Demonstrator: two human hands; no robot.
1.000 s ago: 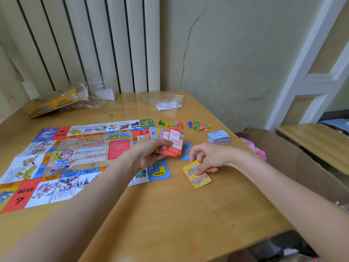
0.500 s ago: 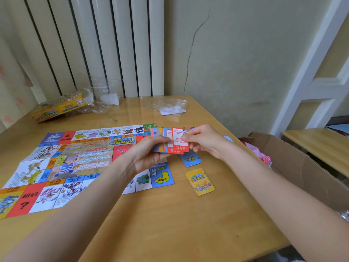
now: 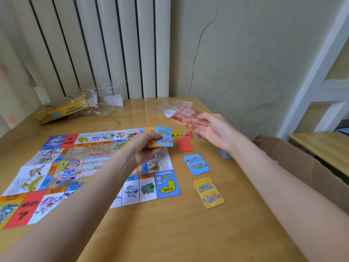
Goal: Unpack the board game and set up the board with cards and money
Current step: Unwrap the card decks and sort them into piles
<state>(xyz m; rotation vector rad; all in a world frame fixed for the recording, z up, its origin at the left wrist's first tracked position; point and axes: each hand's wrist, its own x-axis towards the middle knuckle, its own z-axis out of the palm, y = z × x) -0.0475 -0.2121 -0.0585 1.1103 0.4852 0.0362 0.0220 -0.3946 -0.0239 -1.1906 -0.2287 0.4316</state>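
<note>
The colourful paper game board lies flat on the left half of the wooden table. My left hand grips a fanned stack of cards above the board's right edge. My right hand is raised to the right of it and pinches red cards at the fingertips. On the table lie a red card, a blue card pile and a yellow card pile. Small coloured pawns and a die sit behind the red card.
The yellow game box and crumpled clear wrapping sit at the table's far left. More clear plastic lies at the far edge. An open cardboard box stands to the right of the table, beside another wooden surface.
My right hand drew red cards out of the stack and swung up to the right. A red card now lies on the table. A blue card now faces up on the held stack.
</note>
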